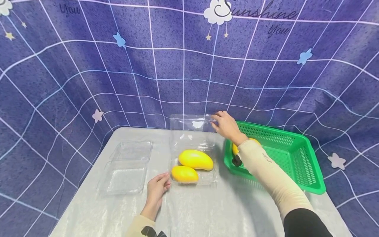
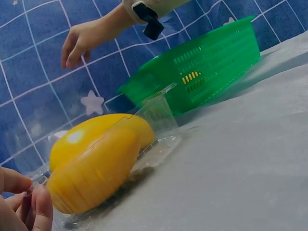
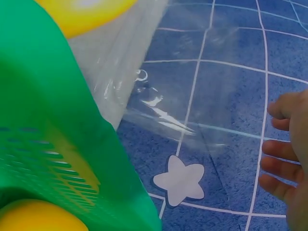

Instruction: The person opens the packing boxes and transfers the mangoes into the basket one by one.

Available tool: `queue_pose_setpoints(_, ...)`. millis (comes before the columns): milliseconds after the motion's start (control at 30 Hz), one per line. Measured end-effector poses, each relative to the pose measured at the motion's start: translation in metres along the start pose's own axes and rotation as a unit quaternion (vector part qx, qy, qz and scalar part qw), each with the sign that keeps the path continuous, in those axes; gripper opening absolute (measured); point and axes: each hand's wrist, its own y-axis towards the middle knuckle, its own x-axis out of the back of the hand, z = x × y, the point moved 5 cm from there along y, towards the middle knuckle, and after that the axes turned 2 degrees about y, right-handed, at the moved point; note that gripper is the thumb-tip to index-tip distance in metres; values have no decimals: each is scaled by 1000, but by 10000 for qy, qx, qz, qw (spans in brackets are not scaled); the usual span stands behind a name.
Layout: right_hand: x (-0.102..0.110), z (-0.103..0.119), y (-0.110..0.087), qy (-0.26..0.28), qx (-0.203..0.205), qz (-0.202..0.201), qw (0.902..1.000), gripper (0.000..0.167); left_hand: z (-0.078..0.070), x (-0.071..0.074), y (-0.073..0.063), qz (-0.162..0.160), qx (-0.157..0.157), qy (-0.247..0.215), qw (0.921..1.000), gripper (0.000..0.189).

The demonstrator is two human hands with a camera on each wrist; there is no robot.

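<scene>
A clear plastic clamshell box [image 1: 210, 177] stands in the middle of the table, two yellow mangoes [image 1: 196, 160] lying side by side in its base. Its transparent lid [image 1: 192, 135] is raised at the back. At the front left corner my left hand [image 1: 158, 187] pinches the box's rim between thumb and fingers, as the left wrist view shows from close up. My right hand [image 1: 226, 125] is up by the lid's right top edge, fingers loosely bent. In the right wrist view a gap shows between those fingers [image 3: 279, 168] and the lid [image 3: 168, 110].
A green slatted basket [image 1: 311, 158] stands at the right, under my right forearm, with yellow mangoes [image 1: 235, 149] at its left end. Another clear box [image 1: 124, 177] lies opened on the left. Behind the table hangs a blue checked cloth [image 1: 189, 65].
</scene>
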Motion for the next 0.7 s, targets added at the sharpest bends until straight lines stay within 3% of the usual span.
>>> queue_pose_setpoints(200, -1, 0, -4, 52, -76, 252, 9996, 31, 1, 0, 1, 103, 48, -27, 9999, 35)
queue_pose_setpoints(700, -8, 11, -19, 533, -158, 426, 9975, 35, 2, 1, 3, 217, 77, 3, 9997, 35)
